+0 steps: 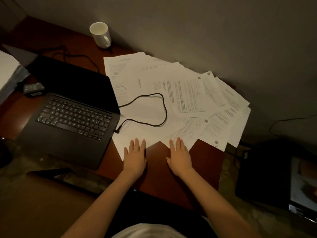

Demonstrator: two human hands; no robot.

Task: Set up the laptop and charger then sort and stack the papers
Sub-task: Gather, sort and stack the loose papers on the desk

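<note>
1. A dark reddish-brown desk stands against a plain grey wall in a dim room; the light is low and the far corners are hard to read.
2. An open black laptop sits on the left of the desk, screen dark, keyboard faintly lit.
3. A black charger cable plugs into the laptop's right edge and loops across the papers, which lie fanned out over the middle and right of the desk, overlapping one another.
4. A white mug stands upright at the back of the desk, apart from the papers.
5. A small dark object lies just left of the laptop; what it is cannot be told.
6. The left hand lies flat, palm down, fingers straight and close together, their tips resting on the near edge of a blank sheet.
7. The right hand is also flat, palm down, fingers straight and slightly spread, the tips touching the near corner of a printed sheet; it holds nothing.
8. Both bare forearms reach forward from the bottom of the view, roughly parallel, the hands near each other but apart.
</note>
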